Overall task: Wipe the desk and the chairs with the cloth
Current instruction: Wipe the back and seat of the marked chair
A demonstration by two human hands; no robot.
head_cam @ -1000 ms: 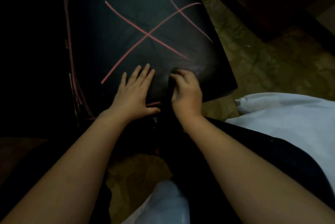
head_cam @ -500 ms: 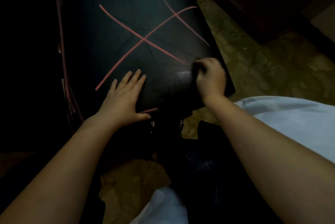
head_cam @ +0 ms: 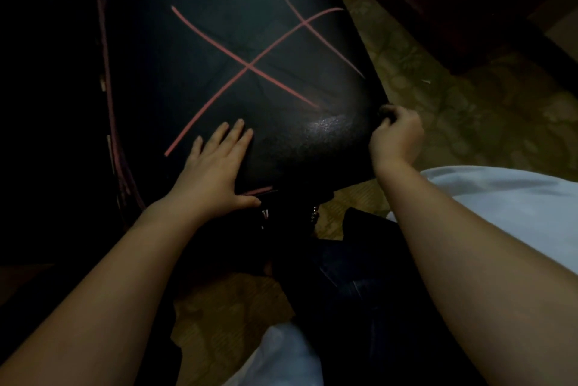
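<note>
A black padded chair seat with pink crossing lines fills the upper middle. My left hand lies flat on its near part, fingers straight, thumb at the front edge. My right hand is at the seat's right edge, fingers curled round a dark cloth of which only a small bit shows past the fingertips. A shiny patch on the seat sits just left of that hand.
A patterned olive carpet lies to the right of and beneath the chair. Dark furniture stands at the top right. My dark trousers and white shirt fill the lower right. The left side is in deep shadow.
My right hand has slid with the cloth from the seat's near middle rightward to its right edge. My left hand has stayed flat on the seat.
</note>
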